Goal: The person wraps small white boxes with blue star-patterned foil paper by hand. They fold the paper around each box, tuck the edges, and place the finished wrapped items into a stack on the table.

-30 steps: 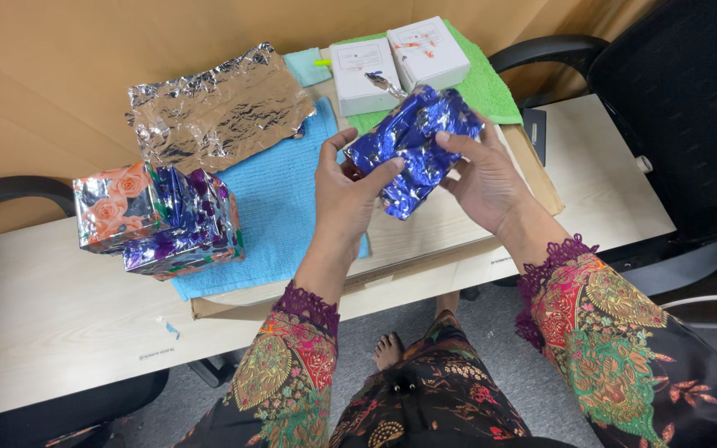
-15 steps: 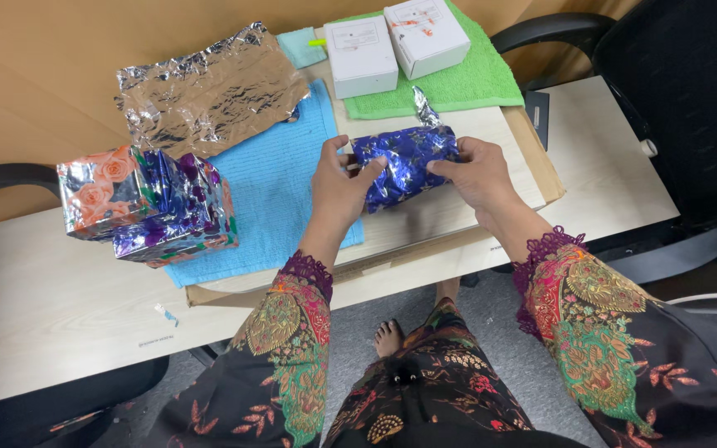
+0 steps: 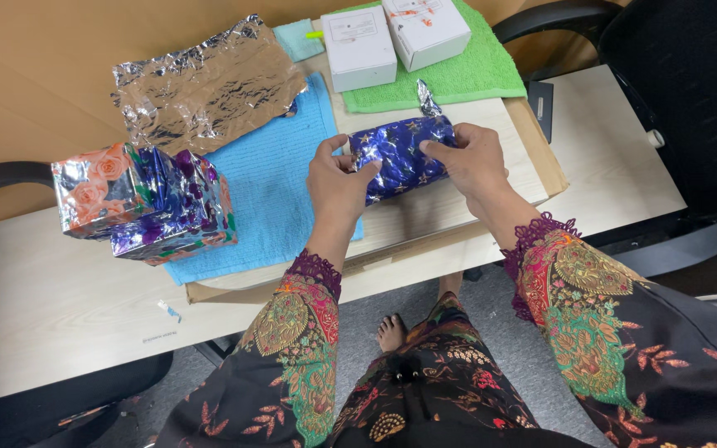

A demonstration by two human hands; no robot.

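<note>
A box wrapped in shiny blue starred foil paper point(image 3: 400, 153) rests on a pale wooden board point(image 3: 458, 203), with a loose twist of silver foil sticking up at its far end. My left hand point(image 3: 338, 182) grips its left end, thumb on top. My right hand point(image 3: 468, 162) holds its right end, fingers pressed on the paper. Both sleeves are dark with bright floral embroidery.
Two wrapped boxes point(image 3: 147, 203), one with orange roses, one blue-purple, sit at left on a blue towel point(image 3: 271, 182). A crumpled silver foil sheet point(image 3: 205, 87) lies behind. Two white boxes point(image 3: 392, 37) rest on a green towel point(image 3: 466, 79). A black office chair point(image 3: 682, 108) stands right.
The blue-wrapped box came down from mid-air onto the board and turned level. Both hands followed it down and kept hold of its ends.
</note>
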